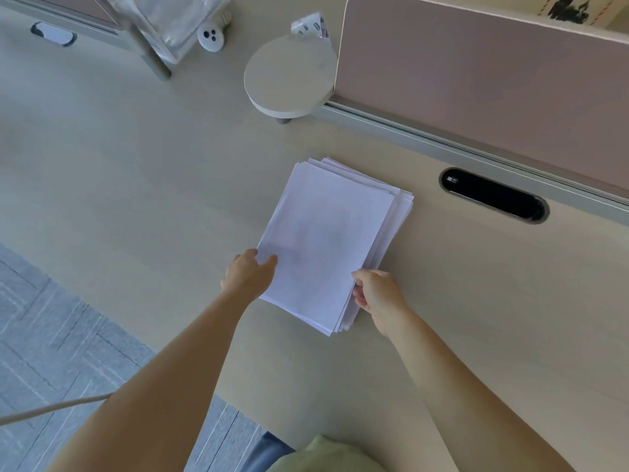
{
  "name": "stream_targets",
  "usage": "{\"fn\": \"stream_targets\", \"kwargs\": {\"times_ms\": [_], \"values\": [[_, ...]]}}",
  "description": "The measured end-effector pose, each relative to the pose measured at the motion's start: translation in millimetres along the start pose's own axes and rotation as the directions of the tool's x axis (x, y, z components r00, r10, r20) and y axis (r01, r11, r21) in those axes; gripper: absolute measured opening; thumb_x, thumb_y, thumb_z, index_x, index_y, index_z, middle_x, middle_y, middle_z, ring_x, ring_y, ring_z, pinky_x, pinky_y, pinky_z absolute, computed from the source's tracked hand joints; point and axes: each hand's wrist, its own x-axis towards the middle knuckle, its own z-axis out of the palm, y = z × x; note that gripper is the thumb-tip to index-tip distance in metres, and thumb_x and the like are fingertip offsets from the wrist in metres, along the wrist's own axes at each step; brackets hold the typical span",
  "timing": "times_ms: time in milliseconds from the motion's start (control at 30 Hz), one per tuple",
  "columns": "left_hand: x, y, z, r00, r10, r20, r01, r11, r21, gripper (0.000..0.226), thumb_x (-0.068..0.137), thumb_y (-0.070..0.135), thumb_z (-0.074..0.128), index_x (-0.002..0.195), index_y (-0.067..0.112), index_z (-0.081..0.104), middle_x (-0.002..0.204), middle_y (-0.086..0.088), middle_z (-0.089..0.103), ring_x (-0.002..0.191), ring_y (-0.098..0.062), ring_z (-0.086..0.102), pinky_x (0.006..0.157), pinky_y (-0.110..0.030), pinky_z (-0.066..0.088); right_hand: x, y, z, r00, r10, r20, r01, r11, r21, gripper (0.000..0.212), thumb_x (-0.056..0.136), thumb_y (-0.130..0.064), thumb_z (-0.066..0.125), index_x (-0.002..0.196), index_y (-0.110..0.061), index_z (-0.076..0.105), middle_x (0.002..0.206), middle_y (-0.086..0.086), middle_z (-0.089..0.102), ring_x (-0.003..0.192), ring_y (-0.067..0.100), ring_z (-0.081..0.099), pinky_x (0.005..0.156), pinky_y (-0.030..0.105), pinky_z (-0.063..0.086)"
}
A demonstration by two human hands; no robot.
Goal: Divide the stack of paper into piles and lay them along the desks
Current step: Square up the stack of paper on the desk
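Gripping the stack of paper on the desk, the left hand is pinching its near-left corner. The right hand is closing its fingers around the stack's fanned right edge.

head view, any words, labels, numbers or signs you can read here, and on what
None can be read.
Packet behind the round stand: printed marks, too blurred.
Cable slot: small white label at its left end, too small.
Box over the divider: black marks, blurred.
Paper stack: top sheet looks blank.
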Motion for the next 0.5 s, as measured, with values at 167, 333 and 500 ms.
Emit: {"fn": "stream_targets", "kwargs": {"times_ms": [167,333,500], "values": [[0,-2,3,1.0,0.006,0.0,-0.006,1.0,0.03,0.071,0.083,0.055,0.047,0.144,0.018,0.043,0.143,-0.008,0.051,0.128,-0.032,0.05,0.108,-0.053,0.037,-5,-6,0,0.997,-0.056,0.043,0.061,0.991,-0.117,0.037,0.074,-0.031,0.059,0.084,0.004,0.056,0.086,0.004,0.044,0.078,0.02,0.042,0.074,0.034,0.037],[-4,0,2,1.0,0.012,0.017,-0.012,1.0,-0.001,0.077,0.079,0.054,0.046,0.146,0.017,0.036,0.14,-0.007,0.053,0.125,-0.033,0.051,0.107,-0.054,0.037,-4,-12,-2,0.998,-0.067,0.004,0.067,0.988,-0.139,0.041,0.079,-0.033,0.06,0.089,0.006,0.063,0.08,0.008,0.054,0.075,0.021,0.052,0.072,0.034,0.04],[-7,-3,5,1.0,0.013,0.016,-0.013,1.0,-0.027,0.078,0.081,0.052,0.048,0.149,0.017,0.031,0.142,-0.006,0.051,0.127,-0.033,0.05,0.107,-0.054,0.037,-4,-21,-2,0.998,-0.044,0.039,0.048,0.991,-0.123,0.018,0.089,-0.029,0.059,0.091,-0.011,0.063,0.092,0.004,0.065,0.077,0.019,0.063,0.069,0.031,0.045]]}}
